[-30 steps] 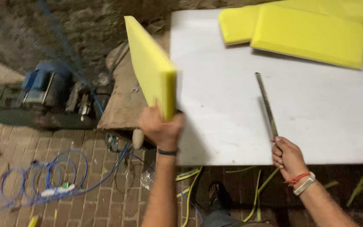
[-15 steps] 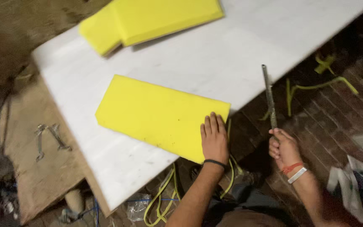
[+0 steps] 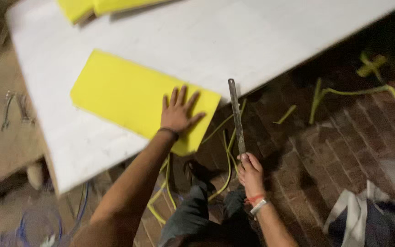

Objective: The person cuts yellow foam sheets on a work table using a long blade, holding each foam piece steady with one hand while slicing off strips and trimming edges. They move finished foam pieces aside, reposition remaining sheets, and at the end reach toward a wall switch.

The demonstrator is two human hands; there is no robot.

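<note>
Fingers of the right hand (image 3: 251, 173) are closed round the lower end of a long, thin metal blade (image 3: 236, 116), which stands off the near edge of the worktop (image 3: 261, 41), tip level with that edge, above the brick floor (image 3: 344, 137). Just beyond, the left hand (image 3: 178, 112) lies flat with fingers spread, pressing down the yellow foam slab (image 3: 124, 93), whose near corner hangs over the edge. The step in hand looks like steadying the slab for a cut; the blur leaves the blade's edge unclear. A next move would call for lining the blade up with the slab's overhanging end. Yellow foam offcuts (image 3: 339, 91) lie on the floor. Farthest off, more yellow foam pieces (image 3: 92, 7) rest at the far end.
</note>
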